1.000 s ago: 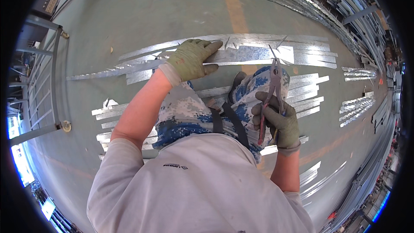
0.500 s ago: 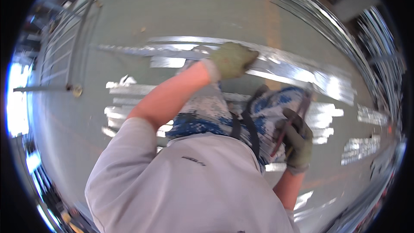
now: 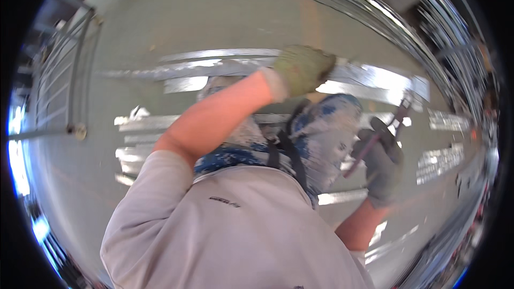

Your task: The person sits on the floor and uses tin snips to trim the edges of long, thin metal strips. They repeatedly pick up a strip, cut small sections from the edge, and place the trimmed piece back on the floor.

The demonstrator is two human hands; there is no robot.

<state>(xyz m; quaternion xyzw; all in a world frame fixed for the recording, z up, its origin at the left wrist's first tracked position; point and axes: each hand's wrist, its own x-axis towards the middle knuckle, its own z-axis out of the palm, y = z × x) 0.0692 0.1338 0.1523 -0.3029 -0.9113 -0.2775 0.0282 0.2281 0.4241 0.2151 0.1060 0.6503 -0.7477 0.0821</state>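
Observation:
My left hand (image 3: 304, 70), in a greenish work glove, reaches across to a long, shiny sheet-metal strip (image 3: 369, 76) over my knees. Its fingers are curled at the strip's edge; their undersides are hidden. In my right hand (image 3: 381, 163), gloved in grey-green, is a hand tool with long dark red handles (image 3: 369, 152) and a metal head, like snips or pliers. The fingers wrap around the handles. The tool points forward, its head overlapping the right end of the strip; whether it touches cannot be made out. My bent knee in blue-white camouflage trousers (image 3: 326, 128) lies between the hands.
Rows of metal strips (image 3: 147, 123) lie on the floor at left, with small stacks (image 3: 440, 163) at right. A grey metal frame (image 3: 69, 85) stands far left. Long metal profiles (image 3: 369, 10) are piled along the far right.
My right hand has moved forward and right with the tool, bringing its head from beside my knee to the strip's right end. The left hand stays on the strip; the whole view has shifted.

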